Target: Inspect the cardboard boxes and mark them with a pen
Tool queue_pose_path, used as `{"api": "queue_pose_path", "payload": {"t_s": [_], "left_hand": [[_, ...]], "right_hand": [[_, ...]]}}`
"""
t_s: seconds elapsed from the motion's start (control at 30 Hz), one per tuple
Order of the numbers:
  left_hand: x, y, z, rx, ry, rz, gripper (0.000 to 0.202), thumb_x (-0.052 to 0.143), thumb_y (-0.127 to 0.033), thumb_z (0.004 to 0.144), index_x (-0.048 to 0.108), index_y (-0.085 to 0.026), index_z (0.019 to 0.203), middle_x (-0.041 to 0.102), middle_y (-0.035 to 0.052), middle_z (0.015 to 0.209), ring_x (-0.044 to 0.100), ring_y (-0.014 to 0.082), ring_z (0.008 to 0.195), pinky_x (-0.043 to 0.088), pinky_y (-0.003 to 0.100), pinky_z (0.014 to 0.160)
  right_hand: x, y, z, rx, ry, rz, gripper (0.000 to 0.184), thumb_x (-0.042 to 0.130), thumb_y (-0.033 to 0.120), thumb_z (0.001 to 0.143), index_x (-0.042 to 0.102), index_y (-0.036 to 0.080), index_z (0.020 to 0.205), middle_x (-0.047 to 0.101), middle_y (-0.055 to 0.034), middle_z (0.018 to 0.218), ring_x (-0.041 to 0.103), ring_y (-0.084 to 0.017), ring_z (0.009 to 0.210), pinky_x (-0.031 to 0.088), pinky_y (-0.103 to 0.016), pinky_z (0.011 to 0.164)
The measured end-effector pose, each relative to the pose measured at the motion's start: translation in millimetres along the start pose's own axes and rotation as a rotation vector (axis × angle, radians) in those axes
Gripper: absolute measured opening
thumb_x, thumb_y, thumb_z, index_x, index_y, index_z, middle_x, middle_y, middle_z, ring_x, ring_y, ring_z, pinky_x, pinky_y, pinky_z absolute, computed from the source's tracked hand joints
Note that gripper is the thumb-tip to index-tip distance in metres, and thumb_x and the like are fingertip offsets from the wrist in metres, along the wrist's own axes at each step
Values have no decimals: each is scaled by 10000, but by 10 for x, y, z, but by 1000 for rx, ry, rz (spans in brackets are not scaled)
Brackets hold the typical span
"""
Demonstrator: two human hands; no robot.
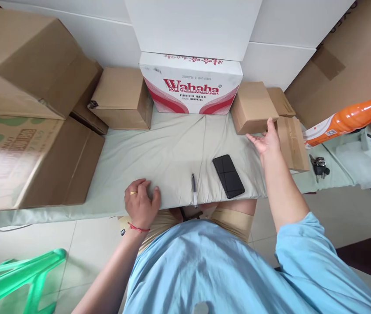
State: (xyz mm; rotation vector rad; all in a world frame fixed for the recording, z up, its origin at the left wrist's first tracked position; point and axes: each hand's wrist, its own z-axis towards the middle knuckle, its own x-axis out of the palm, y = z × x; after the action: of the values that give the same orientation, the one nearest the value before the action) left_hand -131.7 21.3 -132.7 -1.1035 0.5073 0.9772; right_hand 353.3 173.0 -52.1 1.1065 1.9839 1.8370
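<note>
My left hand (142, 203), with a ring and a red string at the wrist, rests on the front edge of the cloth-covered table (172, 148). Its fingers are loosely bent, the thumb apart, and it holds nothing. On the right, my right hand (266, 141) is raised with fingers spread at the front of a small cardboard box (254, 102); whether it touches the box I cannot tell. Beside that hand stands another taped cardboard box (290, 144). Between my hands lie a pen (194, 191) and a black phone (228, 175).
A white-and-red Wahaba-style water carton marked "Wahaha" (192, 85) stands at the back. Cardboard boxes (120, 98) and a stack (64, 165) fill the left. An orange bottle-shaped object (352, 117) and keys (319, 166) are at right. A green stool (25, 272) stands lower left.
</note>
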Motion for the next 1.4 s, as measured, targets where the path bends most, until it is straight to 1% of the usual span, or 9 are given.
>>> {"api": "queue_pose_path", "payload": {"t_s": [0.17,0.27,0.37,0.57,0.73,0.87,1.13,1.27,1.4], "left_hand": [[66,-92,-39,69,-22,131,165,679,-276,990,738,-206,1127,769,171,1284,696,379,1182,496,546,1045],[65,-92,-39,118,-62,172,155,696,-267,985,745,-204,1118,788,161,1259,714,374,1147,510,513,994],[57,-86,-28,171,-92,198,155,701,-256,979,745,-199,1117,798,155,1235,725,369,1113,521,490,953],[63,-77,-25,202,-99,215,173,704,-255,970,749,-196,1126,800,162,1245,721,375,1109,524,494,953],[71,-63,-45,162,-63,201,182,690,-262,982,748,-194,1140,794,170,1263,709,376,1129,519,509,985],[80,-75,-46,128,-48,190,178,686,-268,979,747,-197,1129,790,167,1267,703,374,1149,516,507,1000],[-20,-85,22,1,37,33,289,661,-426,1002,687,-207,1188,740,174,1242,681,368,1175,523,541,1057],[-148,0,493,-48,-39,-88,535,701,-529,973,581,-175,1356,653,197,1329,661,352,1201,581,508,1015],[-180,-8,1476,-106,-148,-70,887,886,-426,862,451,-38,1531,509,265,1519,527,376,1438,497,532,1211]], "right_hand": [[-328,65,-780,26,-131,-82,484,915,552,840,647,235,1087,740,-42,1036,775,-173,968,709,-284,783],[-715,28,-1424,45,-224,-158,579,923,660,793,658,211,1042,682,39,731,616,-88,556,500,-147,444],[-1080,-17,-1747,71,-353,-221,683,842,809,796,598,224,1050,666,52,642,566,-89,461,380,-133,363],[-1446,154,-1248,104,-484,-289,663,661,887,905,548,256,1075,729,20,725,637,-110,517,466,-154,409],[-1581,398,-818,110,-499,-358,512,849,657,896,576,225,892,580,69,568,470,-68,431,334,-126,346],[-1688,497,-768,136,-450,-369,487,907,576,854,574,221,853,588,58,579,455,-65,445,306,-123,347],[-1856,347,-989,74,-424,-306,557,865,680,813,566,233,960,708,3,774,594,-100,577,467,-167,455],[-1939,199,-1208,-84,-536,-299,501,830,619,837,513,259,983,661,62,782,537,-71,551,427,-143,459],[-1983,72,-1385,-143,-556,-292,441,845,517,788,558,237,973,643,61,752,513,-66,537,402,-146,454]]}}
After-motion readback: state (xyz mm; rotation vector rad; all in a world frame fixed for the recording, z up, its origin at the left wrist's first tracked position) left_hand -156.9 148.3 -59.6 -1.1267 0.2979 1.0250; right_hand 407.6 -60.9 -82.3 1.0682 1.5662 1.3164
